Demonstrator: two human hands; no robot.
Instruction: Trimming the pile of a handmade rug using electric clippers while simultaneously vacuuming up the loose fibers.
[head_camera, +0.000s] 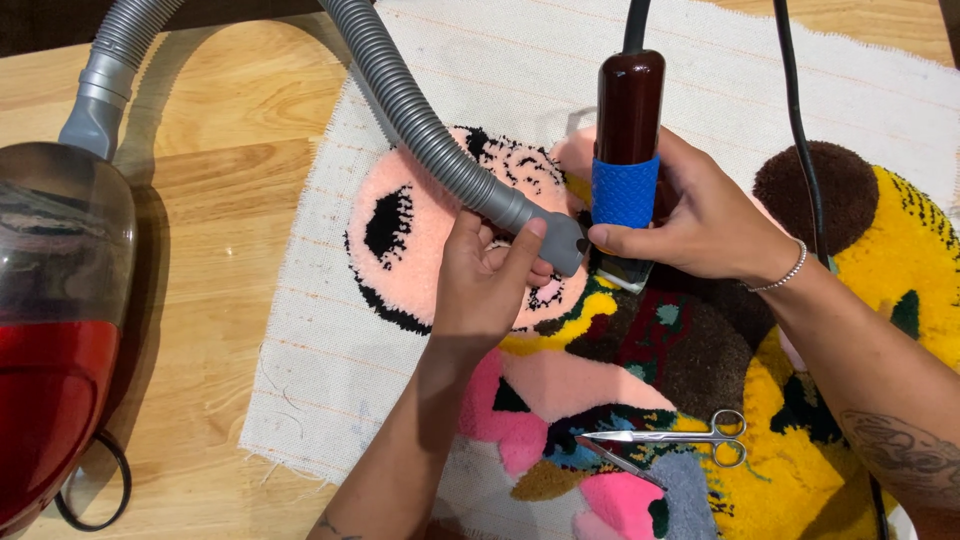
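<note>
My left hand (487, 278) grips the end of a grey ribbed vacuum hose (430, 130), its nozzle resting on the pink part of a colourful tufted rug (640, 390). My right hand (700, 215) holds an upright electric trimmer (628, 150) with a dark red body and a blue grip, blade end down on the rug right beside the hose nozzle. A black cord (800, 120) runs up from the trimmer side across the rug.
A red and dark canister vacuum (55, 330) sits on the wooden table (200, 200) at the left. Silver scissors (675, 438) lie on the rug near the bottom. White backing cloth (330, 350) borders the tufted area.
</note>
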